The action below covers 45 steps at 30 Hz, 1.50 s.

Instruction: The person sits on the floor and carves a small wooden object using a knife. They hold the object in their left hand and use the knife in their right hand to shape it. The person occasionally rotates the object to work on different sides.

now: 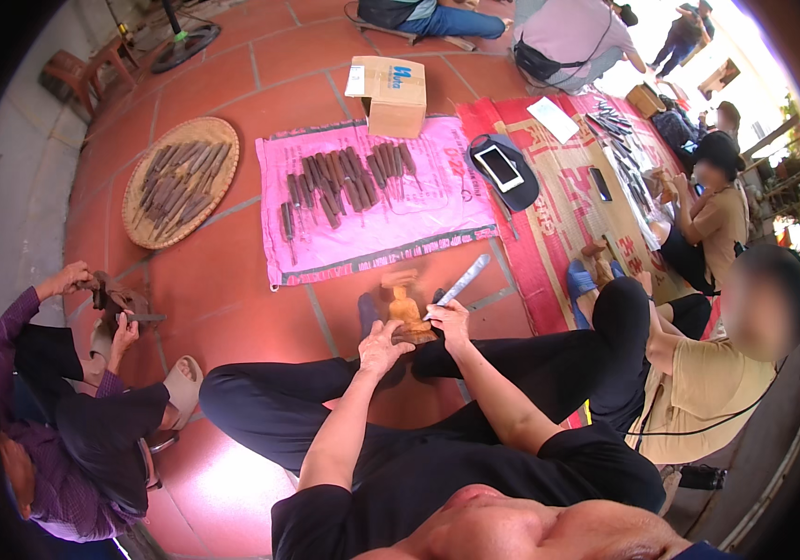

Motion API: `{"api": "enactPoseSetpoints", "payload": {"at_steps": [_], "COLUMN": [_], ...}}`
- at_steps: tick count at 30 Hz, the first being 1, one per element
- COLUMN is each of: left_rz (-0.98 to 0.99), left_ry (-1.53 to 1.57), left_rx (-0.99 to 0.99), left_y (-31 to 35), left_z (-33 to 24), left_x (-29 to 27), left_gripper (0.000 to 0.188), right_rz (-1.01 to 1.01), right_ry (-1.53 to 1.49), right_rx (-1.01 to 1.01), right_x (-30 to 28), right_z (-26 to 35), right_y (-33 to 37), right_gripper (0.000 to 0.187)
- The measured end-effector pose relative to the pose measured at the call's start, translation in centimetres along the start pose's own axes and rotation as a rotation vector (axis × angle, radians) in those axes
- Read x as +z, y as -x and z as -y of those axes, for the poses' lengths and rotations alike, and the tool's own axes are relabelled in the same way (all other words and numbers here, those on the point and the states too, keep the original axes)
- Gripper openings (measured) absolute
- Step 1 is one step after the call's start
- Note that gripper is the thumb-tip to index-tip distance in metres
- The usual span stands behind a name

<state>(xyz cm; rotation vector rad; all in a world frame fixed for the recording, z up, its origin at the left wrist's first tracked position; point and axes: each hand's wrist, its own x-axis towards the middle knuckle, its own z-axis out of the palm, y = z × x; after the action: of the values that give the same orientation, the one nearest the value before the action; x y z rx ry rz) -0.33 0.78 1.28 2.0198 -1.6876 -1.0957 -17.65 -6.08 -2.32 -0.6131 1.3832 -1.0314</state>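
Note:
Between my bent knees stands a small light-brown wooden statuette [404, 308], carved as a seated figure. My left hand [384, 348] is closed around its lower left side. My right hand [450, 320] grips a carving tool with a long pale grey-white handle [467, 278], slanting up to the right. The tool's working end is close to the statuette's right side; whether it touches the wood I cannot tell.
Many wooden-handled carving tools [333, 182] lie on a pink sheet [418, 210] ahead, others in a round woven tray [217, 133]. A cardboard box [396, 103], a cap [517, 194] with a phone [499, 168] and a red-tan mat [549, 233] lie beyond. People sit close on both sides.

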Motion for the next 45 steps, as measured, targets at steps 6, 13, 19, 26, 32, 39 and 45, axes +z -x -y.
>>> {"api": "enactPoseSetpoints", "payload": {"at_steps": [6,13,19,26,32,39,45], "left_rz": [-0.003,0.007,-0.017,-0.023,-0.094,-0.090,-0.080], "left_ry": [0.008,0.006,0.004,-0.014,-0.017,-0.016,-0.012], "left_rx": [0.009,0.000,0.018,0.023,0.080,0.084,0.059], "left_y": [0.0,0.0,0.3,-0.2,-0.8,-0.5,-0.1], "left_z": [-0.4,-0.5,0.4,0.2,0.1,0.3,0.5], "left_x": [0.2,0.1,0.1,0.4,1.6,1.7,0.9], "left_gripper": [0.061,0.062,0.059,0.059,0.060,0.060,0.059], "right_rz": [0.140,0.101,0.058,0.058,0.100,0.254,0.243], "right_ry": [0.102,0.078,0.060,0.099,0.215,-0.103,-0.020], "right_rx": [-0.114,-0.086,-0.083,-0.211,-0.317,-0.257,-0.139], "right_x": [-0.6,0.6,0.7,0.7,-0.1,-0.4,0.2], "right_z": [-0.6,-0.1,0.4,3.4,4.4,3.7,4.8], "right_y": [-0.7,0.4,0.5,1.4,0.5,1.5,2.3], "right_gripper": [0.009,0.010,0.013,0.013,0.012,0.013,0.015]}}
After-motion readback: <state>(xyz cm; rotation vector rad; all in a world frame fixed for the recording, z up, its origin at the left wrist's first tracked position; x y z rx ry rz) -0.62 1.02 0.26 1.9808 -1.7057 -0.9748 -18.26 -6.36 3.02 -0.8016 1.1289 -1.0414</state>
